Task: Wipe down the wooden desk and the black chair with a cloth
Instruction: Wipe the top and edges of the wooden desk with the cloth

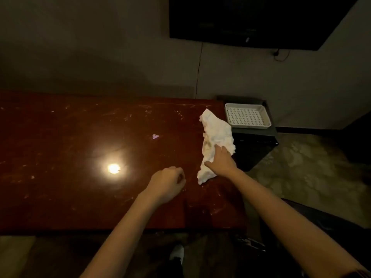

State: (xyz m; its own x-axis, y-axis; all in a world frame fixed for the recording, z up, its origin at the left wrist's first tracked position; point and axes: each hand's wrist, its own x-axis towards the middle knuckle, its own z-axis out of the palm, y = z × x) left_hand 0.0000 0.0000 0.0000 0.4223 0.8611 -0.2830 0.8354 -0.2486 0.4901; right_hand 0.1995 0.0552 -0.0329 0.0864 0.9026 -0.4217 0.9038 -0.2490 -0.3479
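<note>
A white crumpled cloth, stained in the middle, lies along the right edge of the dark red wooden desk. My right hand lies flat on the cloth's near part, fingers straight and thumb spread, pressing it to the wood. My left hand rests on the desk to the left of the cloth, fingers curled, holding nothing. A black chair part shows at the lower right behind my right forearm.
A white perforated tray sits on a low black cabinet just right of the desk. A dark screen hangs on the wall with a cable below. A lamp glare and a small purple scrap mark the desk. Patterned floor lies to the right.
</note>
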